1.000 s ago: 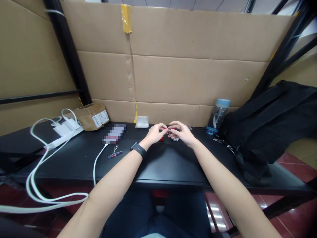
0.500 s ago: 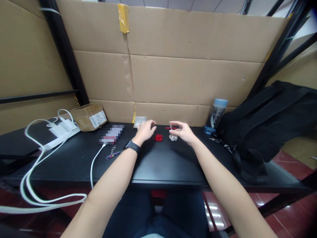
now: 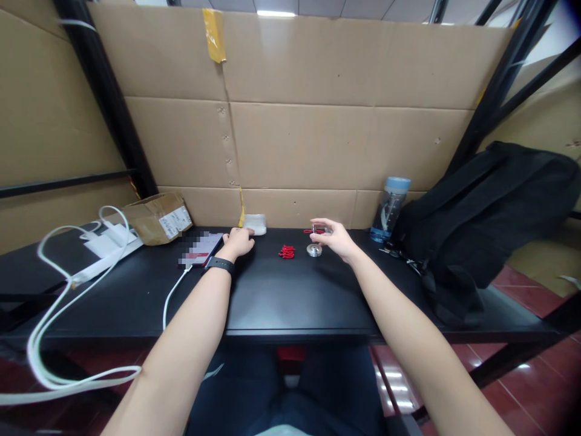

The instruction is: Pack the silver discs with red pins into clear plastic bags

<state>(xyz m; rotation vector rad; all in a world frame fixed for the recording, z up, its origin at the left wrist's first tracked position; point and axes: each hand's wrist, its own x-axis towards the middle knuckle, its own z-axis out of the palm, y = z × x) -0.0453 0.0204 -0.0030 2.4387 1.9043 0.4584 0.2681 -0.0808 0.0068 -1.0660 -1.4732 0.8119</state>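
- Small silvery piece point(image 3: 313, 228): right of centre, pinched between the right hand's point(image 3: 334, 238) thumb and fingers, near a round shiny disc point(image 3: 314, 250).
- Red bundle point(image 3: 287, 252): left of the disc.
- Left hand point(image 3: 238, 243): fingers bent, between phone point(image 3: 203, 249) and clear packet point(image 3: 256, 224); cannot tell if grasping.
- Bottle point(image 3: 389, 209): far right, by a backpack point(image 3: 481, 224).

Far left on your tabletop point(image 3: 290, 303) lies the strip point(image 3: 106, 261), then the box point(image 3: 154, 219) and phone point(image 3: 203, 249). Your left hand point(image 3: 238, 243) sits between phone and packet point(image 3: 256, 224). Rightward, the pile point(image 3: 287, 252) lies left of the disc point(image 3: 314, 251); your right hand point(image 3: 334, 238) has a part point(image 3: 313, 229) between its fingers. Bottle point(image 3: 389, 212) and bag point(image 3: 490, 224) stand right.
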